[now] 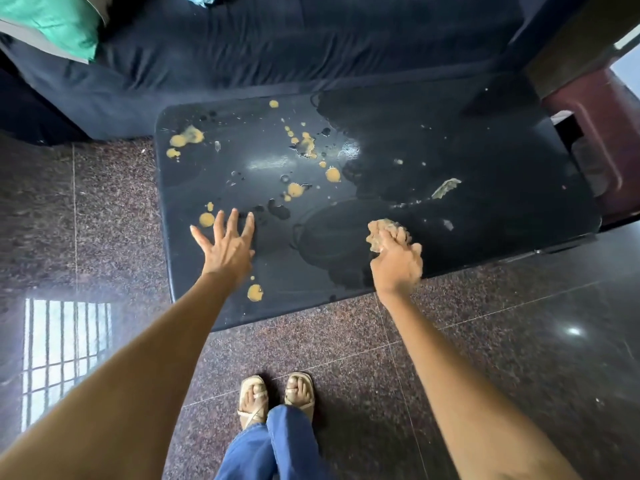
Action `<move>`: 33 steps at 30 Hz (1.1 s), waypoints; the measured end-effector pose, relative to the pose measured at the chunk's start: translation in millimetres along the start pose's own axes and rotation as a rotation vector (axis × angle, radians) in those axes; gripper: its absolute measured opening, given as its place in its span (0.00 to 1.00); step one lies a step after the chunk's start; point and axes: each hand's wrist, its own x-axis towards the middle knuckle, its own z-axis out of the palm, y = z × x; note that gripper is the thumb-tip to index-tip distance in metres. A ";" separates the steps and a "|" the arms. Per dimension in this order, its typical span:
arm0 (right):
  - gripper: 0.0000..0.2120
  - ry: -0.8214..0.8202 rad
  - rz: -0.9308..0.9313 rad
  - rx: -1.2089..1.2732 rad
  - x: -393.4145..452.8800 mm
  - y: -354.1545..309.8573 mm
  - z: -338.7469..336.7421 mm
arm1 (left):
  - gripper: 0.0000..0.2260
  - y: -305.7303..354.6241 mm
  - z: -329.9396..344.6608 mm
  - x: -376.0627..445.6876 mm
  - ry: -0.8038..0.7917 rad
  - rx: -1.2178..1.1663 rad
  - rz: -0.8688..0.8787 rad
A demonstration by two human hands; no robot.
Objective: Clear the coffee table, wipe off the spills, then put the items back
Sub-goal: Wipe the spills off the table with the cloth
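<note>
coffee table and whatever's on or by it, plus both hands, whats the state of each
coffee table: cleared of items, wet, still dirty
yellow spills: unwiped, scattered over the left half and middle
paper scrap: stuck on the right part
wad of tissue: crumpled, soiled, pressed to the table
right hand: closed on the wad
left hand: open, fingers spread, flat on the table

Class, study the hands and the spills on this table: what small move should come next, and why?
Probably sweep the right hand with its wad leftward toward the tan blobs: the table's right part looks smeared wet, while the blobs near the open left hand remain.
</note>
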 end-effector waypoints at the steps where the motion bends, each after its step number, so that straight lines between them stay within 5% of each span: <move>1: 0.22 0.009 0.083 0.002 -7.4 -18.5 1.4 | 0.29 -1.1 -0.9 0.1 0.000 -0.023 -0.010; 3: 0.23 0.033 0.037 0.071 -33.2 -55.4 7.6 | 0.29 -5.5 -1.9 1.2 0.004 -0.062 -0.023; 7: 0.26 -0.091 -0.585 0.061 -101.4 -87.5 26.8 | 0.31 -37.5 2.1 -4.2 0.073 -0.131 -0.076; 10: 0.26 -0.080 -0.815 0.047 -85.7 -61.6 21.6 | 0.28 -60.3 -0.9 -11.3 0.115 -0.232 -0.217; 12: 0.23 -0.038 -0.738 -0.032 -69.3 -37.6 17.7 | 0.25 -73.2 -3.2 -15.5 0.068 -0.272 -0.343; 16: 0.21 0.060 -0.022 0.069 -60.0 -47.5 12.7 | 0.18 -105.3 0.3 -17.5 -0.082 -0.370 -0.483; 18: 0.20 0.071 0.157 0.112 -79.4 -86.0 16.2 | 0.18 -116.3 8.7 -14.1 -0.177 -0.436 -0.477; 20: 0.24 0.059 -0.008 0.179 -107.7 -122.7 22.1 | 0.17 -119.2 12.9 -12.8 -0.223 -0.498 -0.460; 23: 0.28 -0.096 -0.591 0.091 -146.0 -132.3 28.9 | 0.17 -121.1 15.5 -10.3 -0.235 -0.513 -0.474; 25: 0.29 -0.131 -0.797 0.071 -141.1 -109.2 23.3 | 0.18 -121.4 13.8 -9.6 -0.259 -0.508 -0.471; 27: 0.26 -0.118 -0.707 0.024 -126.7 -76.3 18.0 | 0.18 -121.1 11.1 -9.2 -0.284 -0.497 -0.449; 33: 0.20 0.054 0.096 0.048 -90.8 -81.0 16.9 | 0.20 -129.6 -1.4 12.4 -0.358 -0.403 -0.393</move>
